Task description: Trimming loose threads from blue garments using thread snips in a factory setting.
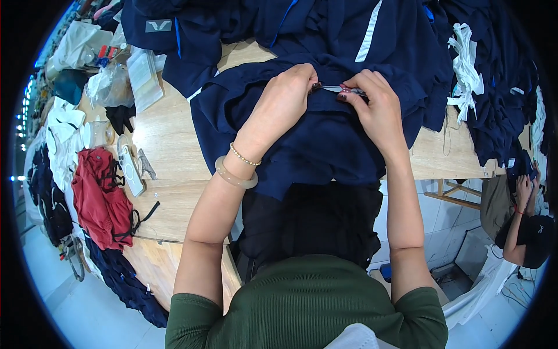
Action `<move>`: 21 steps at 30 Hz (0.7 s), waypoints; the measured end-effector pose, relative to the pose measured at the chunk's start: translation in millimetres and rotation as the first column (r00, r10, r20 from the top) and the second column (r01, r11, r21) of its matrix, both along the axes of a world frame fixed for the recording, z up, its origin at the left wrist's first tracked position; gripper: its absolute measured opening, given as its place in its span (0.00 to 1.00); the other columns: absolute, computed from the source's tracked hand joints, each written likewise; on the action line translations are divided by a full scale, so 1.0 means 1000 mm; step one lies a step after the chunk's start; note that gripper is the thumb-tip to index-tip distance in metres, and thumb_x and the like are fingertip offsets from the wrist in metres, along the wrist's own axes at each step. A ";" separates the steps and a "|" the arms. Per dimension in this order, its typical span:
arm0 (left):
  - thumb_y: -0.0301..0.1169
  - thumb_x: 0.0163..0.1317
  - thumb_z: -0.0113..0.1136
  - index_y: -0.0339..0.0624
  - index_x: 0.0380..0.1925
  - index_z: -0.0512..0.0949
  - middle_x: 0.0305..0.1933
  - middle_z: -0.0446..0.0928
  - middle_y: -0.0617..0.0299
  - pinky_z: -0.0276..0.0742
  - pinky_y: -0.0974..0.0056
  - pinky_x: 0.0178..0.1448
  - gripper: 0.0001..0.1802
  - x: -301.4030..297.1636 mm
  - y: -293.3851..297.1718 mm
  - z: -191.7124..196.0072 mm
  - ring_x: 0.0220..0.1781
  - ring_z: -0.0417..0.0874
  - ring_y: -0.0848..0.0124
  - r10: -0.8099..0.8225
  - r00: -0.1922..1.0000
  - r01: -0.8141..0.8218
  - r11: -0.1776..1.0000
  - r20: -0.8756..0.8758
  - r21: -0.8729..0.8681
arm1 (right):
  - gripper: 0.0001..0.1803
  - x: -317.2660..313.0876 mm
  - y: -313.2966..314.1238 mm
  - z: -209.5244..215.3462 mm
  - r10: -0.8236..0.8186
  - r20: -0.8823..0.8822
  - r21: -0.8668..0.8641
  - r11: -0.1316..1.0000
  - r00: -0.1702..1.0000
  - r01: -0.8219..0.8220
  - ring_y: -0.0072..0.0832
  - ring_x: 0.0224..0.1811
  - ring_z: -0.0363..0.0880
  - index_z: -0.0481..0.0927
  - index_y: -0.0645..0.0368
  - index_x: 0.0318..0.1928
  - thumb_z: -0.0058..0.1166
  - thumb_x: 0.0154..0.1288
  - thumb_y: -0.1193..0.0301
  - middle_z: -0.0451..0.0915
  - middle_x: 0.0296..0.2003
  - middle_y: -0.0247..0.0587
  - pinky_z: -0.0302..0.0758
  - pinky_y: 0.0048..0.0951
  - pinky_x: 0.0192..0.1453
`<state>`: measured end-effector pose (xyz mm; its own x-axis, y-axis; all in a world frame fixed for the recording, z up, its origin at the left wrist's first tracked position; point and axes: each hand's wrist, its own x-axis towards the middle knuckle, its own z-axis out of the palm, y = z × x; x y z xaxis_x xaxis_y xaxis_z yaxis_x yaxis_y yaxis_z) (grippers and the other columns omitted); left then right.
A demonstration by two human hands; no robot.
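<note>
A dark navy garment lies bunched on the wooden table in front of me, its near edge hanging over my lap. At its far side my left hand is closed in a pinch on the fabric's edge; any thread between the fingertips is too small to make out. Just to the right, my right hand grips a small pair of thread snips with silvery blades and a reddish part by the fingers. The blades point left, with their tips close to my left fingertips.
More navy garments are heaped beyond. White strips lie at the right. Red clothing, a white handheld device and plastic bags occupy the left of the table. Another person's hands show at the far right.
</note>
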<state>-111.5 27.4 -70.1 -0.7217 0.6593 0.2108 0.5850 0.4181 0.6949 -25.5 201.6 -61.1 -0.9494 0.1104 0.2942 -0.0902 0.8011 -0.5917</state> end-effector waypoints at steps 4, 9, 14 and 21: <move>0.20 0.64 0.52 0.30 0.33 0.72 0.29 0.76 0.47 0.75 0.58 0.37 0.03 0.000 0.000 -0.001 0.31 0.79 0.52 0.002 1.000 -0.002 1.000 -0.004 0.015 | 0.07 0.003 0.004 -0.002 0.006 0.034 -0.097 0.995 0.999 -0.003 0.34 0.36 0.75 0.79 0.62 0.34 0.61 0.54 0.75 0.77 0.30 0.36 0.72 0.32 0.42; 0.21 0.64 0.51 0.30 0.33 0.72 0.30 0.76 0.46 0.75 0.58 0.37 0.03 0.000 0.001 -0.002 0.32 0.80 0.52 -0.001 1.000 0.001 1.000 -0.009 0.022 | 0.07 0.002 0.000 -0.002 0.010 0.035 -0.082 0.997 0.999 -0.007 0.34 0.37 0.75 0.79 0.62 0.33 0.62 0.54 0.74 0.77 0.30 0.36 0.72 0.31 0.42; 0.21 0.64 0.52 0.30 0.33 0.72 0.30 0.76 0.46 0.75 0.58 0.37 0.03 0.000 0.000 -0.003 0.31 0.79 0.51 0.003 1.000 -0.003 0.999 -0.012 0.033 | 0.07 0.002 -0.001 0.003 0.002 0.020 -0.045 0.999 1.000 -0.001 0.34 0.37 0.75 0.79 0.62 0.33 0.62 0.54 0.74 0.77 0.30 0.35 0.72 0.32 0.42; 0.21 0.64 0.52 0.30 0.33 0.72 0.30 0.76 0.46 0.75 0.58 0.37 0.03 0.000 0.001 -0.002 0.31 0.79 0.52 0.011 1.000 -0.011 1.000 0.004 0.016 | 0.07 0.003 0.003 0.004 -0.002 0.045 -0.040 0.999 0.999 0.004 0.34 0.37 0.75 0.79 0.61 0.33 0.62 0.54 0.73 0.77 0.30 0.35 0.72 0.32 0.41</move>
<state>-111.4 28.2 -72.0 -0.7295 0.6482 0.2183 0.5779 0.4135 0.7036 -23.0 205.0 -57.4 -0.9612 0.1245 0.2460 -0.0599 0.7767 -0.6270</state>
